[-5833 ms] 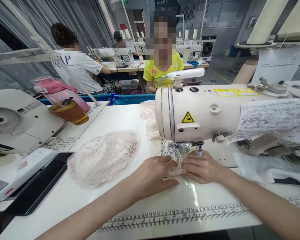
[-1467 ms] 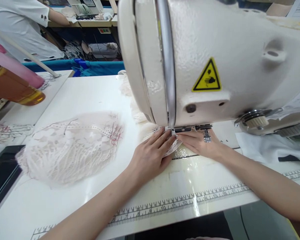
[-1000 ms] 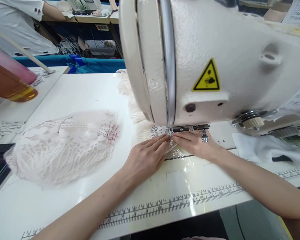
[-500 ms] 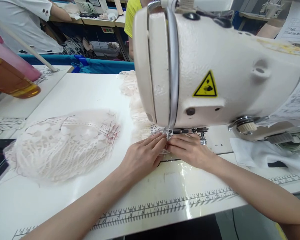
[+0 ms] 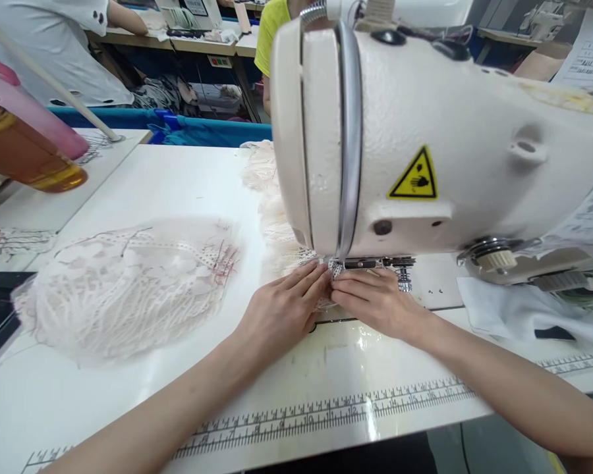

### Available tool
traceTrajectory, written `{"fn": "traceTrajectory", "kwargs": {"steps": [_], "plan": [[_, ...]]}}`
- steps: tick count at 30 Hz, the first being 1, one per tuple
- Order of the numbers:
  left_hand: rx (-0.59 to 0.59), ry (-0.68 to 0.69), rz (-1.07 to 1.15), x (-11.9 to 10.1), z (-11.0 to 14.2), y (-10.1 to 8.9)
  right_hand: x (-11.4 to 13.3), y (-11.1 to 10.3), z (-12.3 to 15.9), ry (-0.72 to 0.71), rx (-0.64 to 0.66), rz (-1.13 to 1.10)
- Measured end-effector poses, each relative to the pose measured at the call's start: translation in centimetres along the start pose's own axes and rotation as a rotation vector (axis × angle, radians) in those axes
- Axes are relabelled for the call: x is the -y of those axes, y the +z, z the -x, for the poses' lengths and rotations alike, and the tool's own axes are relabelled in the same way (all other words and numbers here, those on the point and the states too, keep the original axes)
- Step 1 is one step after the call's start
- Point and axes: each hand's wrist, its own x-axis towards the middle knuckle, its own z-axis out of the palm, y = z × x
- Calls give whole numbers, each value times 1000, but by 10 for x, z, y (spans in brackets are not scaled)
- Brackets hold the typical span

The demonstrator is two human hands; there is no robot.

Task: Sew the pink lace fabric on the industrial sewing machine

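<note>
A white sewing machine (image 5: 400,131) stands over the table, its needle area low between my hands. Pale lace fabric (image 5: 279,240) runs from behind the machine head to the front of the presser foot. My left hand (image 5: 281,303) presses the lace from the left, fingers together and tips close to the foot. From the right, my right hand (image 5: 370,296) bears on the same lace with bent fingers, just in front of the metal attachment (image 5: 375,263). The fingertips of both hands nearly meet, and they hide most of the lace there.
A pile of pale lace pieces (image 5: 128,289) lies on the left of the table. A printed ruler (image 5: 306,421) follows the front edge. White cloth (image 5: 514,313) lies at right. Amber and pink bottles (image 5: 34,158) stand at far left. Two people are beyond the table.
The view has shifted slightly, so the machine sits a little further right and lower. Both hands keep nearly the same place at the presser foot.
</note>
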Motion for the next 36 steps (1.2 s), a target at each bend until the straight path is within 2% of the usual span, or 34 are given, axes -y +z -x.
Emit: {"fn": "traceTrajectory", "kwargs": {"steps": [8, 16, 20, 25, 31, 36], "plan": [[-18, 32, -79, -5, -1, 0, -4, -1, 1, 11, 15, -36], [25, 10, -82, -8, -2, 1, -7, -6, 2, 19, 60, -14], [-5, 25, -115, -10, -3, 1, -9, -5, 3, 8, 54, 13], [-21, 29, -140, -12, -5, 1, -10, -5, 5, 17, 9, 113], [-15, 22, -136, -12, -5, 1, -5, -17, 0, 47, -72, 328], [27, 3, -113, -12, -4, 3, -5, -25, -6, 161, -37, 91]]}}
